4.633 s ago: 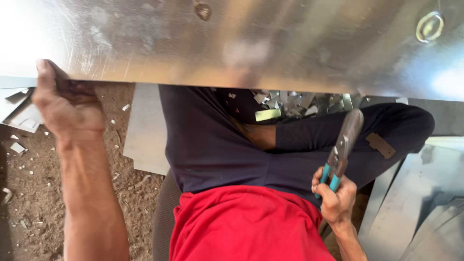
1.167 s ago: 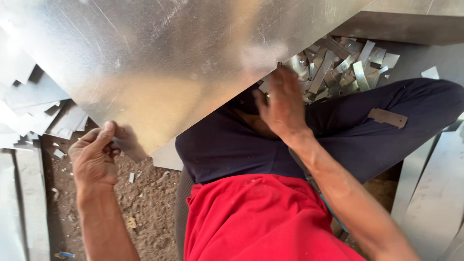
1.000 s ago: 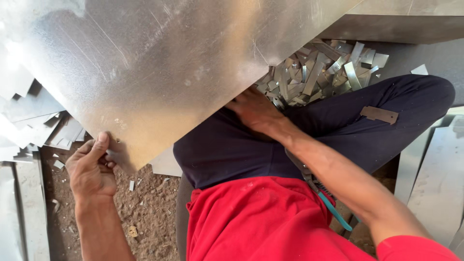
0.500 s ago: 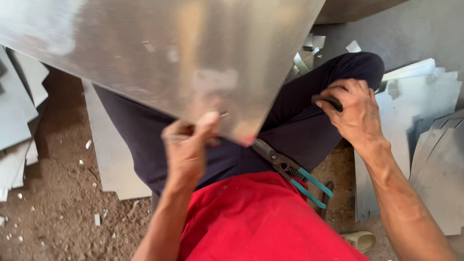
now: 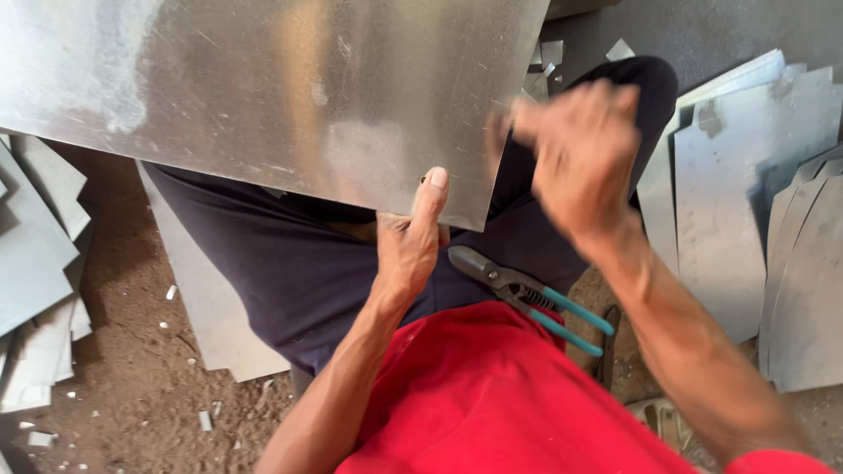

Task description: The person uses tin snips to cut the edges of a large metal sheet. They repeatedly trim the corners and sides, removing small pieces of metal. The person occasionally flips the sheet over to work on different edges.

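A large shiny metal sheet (image 5: 263, 88) fills the top of the head view, held over my lap. My left hand (image 5: 408, 246) is shut on its near edge, thumb pressed on top of the sheet. My right hand (image 5: 580, 149) is blurred, held in the air just right of the sheet's right edge, fingers apart, holding nothing. Tin snips with teal handles (image 5: 527, 298) lie on my lap against my dark trousers, between my two arms.
Cut metal sheets are stacked on the right (image 5: 755, 202) and on the left (image 5: 35, 263). Another flat sheet (image 5: 211, 325) lies under my left leg. Small metal offcuts (image 5: 549, 53) lie beyond my knee. The ground is dirt with scraps.
The sheet has swung round and shifted left over my lap. My left hand moved from its far left corner to the near edge. My right hand put the snips down and now moves beside the sheet.
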